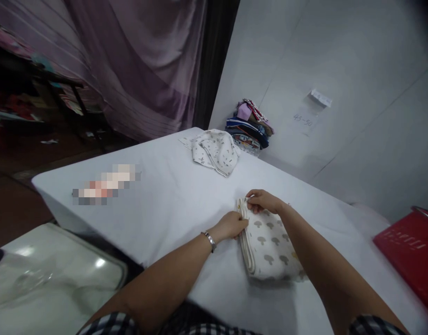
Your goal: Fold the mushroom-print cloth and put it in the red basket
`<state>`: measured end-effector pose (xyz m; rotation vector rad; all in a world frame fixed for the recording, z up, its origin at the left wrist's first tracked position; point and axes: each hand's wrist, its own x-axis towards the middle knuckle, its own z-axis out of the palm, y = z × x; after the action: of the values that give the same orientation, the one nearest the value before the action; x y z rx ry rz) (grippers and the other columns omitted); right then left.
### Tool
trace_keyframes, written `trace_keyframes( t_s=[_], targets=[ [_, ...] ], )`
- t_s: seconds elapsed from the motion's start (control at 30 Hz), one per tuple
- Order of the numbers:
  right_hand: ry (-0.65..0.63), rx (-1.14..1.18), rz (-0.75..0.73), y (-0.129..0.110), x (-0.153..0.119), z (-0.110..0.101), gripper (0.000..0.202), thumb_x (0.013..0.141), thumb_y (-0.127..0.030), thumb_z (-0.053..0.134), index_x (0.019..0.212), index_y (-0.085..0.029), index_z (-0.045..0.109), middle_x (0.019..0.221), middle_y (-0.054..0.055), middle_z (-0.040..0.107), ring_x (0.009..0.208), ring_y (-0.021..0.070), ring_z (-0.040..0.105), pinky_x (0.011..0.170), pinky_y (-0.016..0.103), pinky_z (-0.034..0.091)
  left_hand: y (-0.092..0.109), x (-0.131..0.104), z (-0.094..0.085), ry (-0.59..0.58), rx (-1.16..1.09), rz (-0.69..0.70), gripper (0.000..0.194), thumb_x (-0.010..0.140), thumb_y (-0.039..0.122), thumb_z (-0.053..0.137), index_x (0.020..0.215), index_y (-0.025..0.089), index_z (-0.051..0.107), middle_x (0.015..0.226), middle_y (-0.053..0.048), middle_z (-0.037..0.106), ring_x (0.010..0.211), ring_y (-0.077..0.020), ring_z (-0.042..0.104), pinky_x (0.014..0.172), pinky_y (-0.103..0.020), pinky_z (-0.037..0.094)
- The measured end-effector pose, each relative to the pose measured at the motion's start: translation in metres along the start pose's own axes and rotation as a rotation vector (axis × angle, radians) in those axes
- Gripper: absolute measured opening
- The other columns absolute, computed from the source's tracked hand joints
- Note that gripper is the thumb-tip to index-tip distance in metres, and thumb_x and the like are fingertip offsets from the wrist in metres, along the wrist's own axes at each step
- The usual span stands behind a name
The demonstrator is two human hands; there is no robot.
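A thick folded cloth [270,246], white with grey mushroom shapes, lies on the white-covered table [165,200] toward the right. My left hand [231,225], with a bracelet at its wrist, grips the left folded edge, its thumb over the layers. At the upper left corner of the same cloth, my right hand [264,202] has its fingers curled onto the top edge. Farther back on the table rests a crumpled white cloth [217,151] with small dark prints.
Folded clothes [249,128] are stacked by the wall at the back. A red bag [409,251] stands at the right. On the left of the table lies a blurred-out item [105,184]. A pale glossy surface [53,279] is at lower left.
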<state>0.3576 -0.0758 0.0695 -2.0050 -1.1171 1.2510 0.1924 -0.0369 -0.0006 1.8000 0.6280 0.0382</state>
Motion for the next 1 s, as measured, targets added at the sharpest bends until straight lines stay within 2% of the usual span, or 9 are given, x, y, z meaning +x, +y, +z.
trace_keyframes(
  t_s=[0.13,0.23,0.4,0.67,0.83,1.0],
  targets=[
    [-0.011,0.01,-0.021,-0.004,-0.001,0.001,0.016,0.07,-0.019,0.059,0.081,-0.017,0.049,0.061,-0.002,0.063,0.044,0.0075,0.055,0.037,0.014,0.036,0.001,0.0,-0.001,-0.007,0.012,0.002,0.022,0.078,0.033,0.044,0.067,0.014,0.051,0.054,-0.001,0.057,0.039,-0.0105,0.051,0.037,-0.019,0.038],
    [-0.011,-0.008,-0.035,-0.01,0.004,0.006,0.011,0.07,-0.015,0.055,0.079,-0.017,0.049,0.058,-0.003,0.061,0.044,0.0071,0.054,0.037,0.014,0.036,0.002,-0.002,-0.002,-0.012,0.008,0.007,0.021,0.077,0.032,0.044,0.067,0.015,0.051,0.055,-0.001,0.057,0.039,-0.0106,0.051,0.037,-0.02,0.038],
    [-0.038,-0.124,0.023,-0.018,0.015,0.014,0.008,0.072,-0.012,0.053,0.079,-0.016,0.052,0.048,-0.005,0.055,0.036,0.0058,0.048,0.034,0.014,0.031,0.002,-0.003,-0.002,-0.013,0.007,0.007,0.02,0.076,0.031,0.044,0.069,0.015,0.053,0.056,-0.002,0.058,0.04,-0.0108,0.051,0.038,-0.02,0.038],
    [0.062,-0.309,0.072,-0.02,0.021,0.012,0.013,0.075,-0.011,0.052,0.087,-0.014,0.053,0.045,-0.004,0.055,0.032,0.0068,0.045,0.032,0.015,0.029,0.004,-0.005,-0.003,-0.007,0.011,0.002,0.02,0.077,0.031,0.043,0.069,0.015,0.053,0.058,-0.003,0.059,0.04,-0.0122,0.052,0.038,-0.022,0.038],
    [-0.006,-0.34,0.091,-0.021,0.022,0.01,0.027,0.072,-0.011,0.053,0.099,-0.014,0.056,0.045,-0.004,0.056,0.034,0.0084,0.047,0.034,0.016,0.032,0.003,-0.005,-0.002,-0.003,0.011,0.012,0.02,0.076,0.031,0.044,0.069,0.014,0.053,0.055,-0.003,0.058,0.039,-0.012,0.051,0.038,-0.021,0.037],
    [-0.084,-0.307,0.078,-0.022,0.018,0.006,0.029,0.074,-0.012,0.051,0.101,-0.016,0.059,0.051,-0.003,0.058,0.036,0.007,0.048,0.034,0.015,0.032,0.003,-0.005,-0.003,-0.011,0.002,0.006,0.019,0.075,0.031,0.045,0.069,0.014,0.053,0.055,-0.002,0.057,0.04,-0.0124,0.051,0.038,-0.022,0.038]
  ],
)
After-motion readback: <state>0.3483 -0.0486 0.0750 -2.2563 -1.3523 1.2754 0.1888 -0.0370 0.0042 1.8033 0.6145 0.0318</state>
